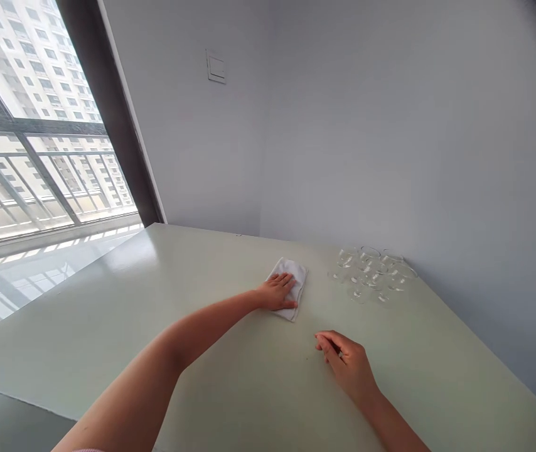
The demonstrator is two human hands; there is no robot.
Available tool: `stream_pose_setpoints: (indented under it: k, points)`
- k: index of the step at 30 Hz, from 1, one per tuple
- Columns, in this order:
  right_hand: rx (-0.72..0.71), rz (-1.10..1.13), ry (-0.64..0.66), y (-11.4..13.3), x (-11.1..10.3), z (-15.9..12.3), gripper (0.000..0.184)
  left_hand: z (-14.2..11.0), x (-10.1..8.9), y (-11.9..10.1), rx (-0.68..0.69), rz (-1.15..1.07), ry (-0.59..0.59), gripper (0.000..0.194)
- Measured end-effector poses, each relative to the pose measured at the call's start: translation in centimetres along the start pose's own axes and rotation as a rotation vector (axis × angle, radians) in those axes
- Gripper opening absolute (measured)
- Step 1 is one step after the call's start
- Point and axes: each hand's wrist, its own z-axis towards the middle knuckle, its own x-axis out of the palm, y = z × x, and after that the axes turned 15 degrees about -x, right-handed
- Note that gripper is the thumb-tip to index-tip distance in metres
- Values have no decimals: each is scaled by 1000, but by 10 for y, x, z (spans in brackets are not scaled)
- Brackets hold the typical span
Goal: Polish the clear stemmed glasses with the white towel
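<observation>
A folded white cloth (299,274) lies flat on the pale green tabletop (192,263). My left hand (278,292) rests on top of it, palm down with fingers spread, and covers its left and middle part. To the right and nearer to me is my right hand (343,358), low over or resting on the table. Its fingers are curled with the thumb against the forefinger, and no object shows in them. Several clear stemmed glasses (369,267) stand in a cluster to the right of the cloth, apart from both hands.
Grey walls (381,125) meet in a corner behind the table. A light switch (216,67) is on the left wall. Far left, a large window (37,144) with a railing looks out on a tall building. The table's left edge ends before the window.
</observation>
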Motion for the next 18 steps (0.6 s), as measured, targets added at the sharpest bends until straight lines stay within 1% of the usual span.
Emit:
stream_pose_setpoints:
  k: [2,4,6,8,10,12,15,18]
  points:
    - [-38,-39,26,-2,-1,0,30,17,-6,21,-61,11,0,84]
    - [-57,-81,32,-6,-2,0,29,29,-13,48,-130,16,-9,84]
    - [-61,-108,31,-10,-3,-1,29,35,-19,80,-215,24,-23,84]
    - [-57,-116,39,-14,-3,-1,29,33,-27,115,-311,34,-42,83]
    - [-55,-117,58,-16,-3,-2,29,25,-34,151,-419,46,-62,82]
    - [-58,-125,72,-17,-3,-2,29,10,-41,185,-537,58,-81,82]
    - [-62,-140,83,-17,-4,-1,29,-22,-51,231,-712,77,-110,83]
    - [-55,-147,79,-19,-5,0,28,-61,-58,270,-858,100,-137,83]
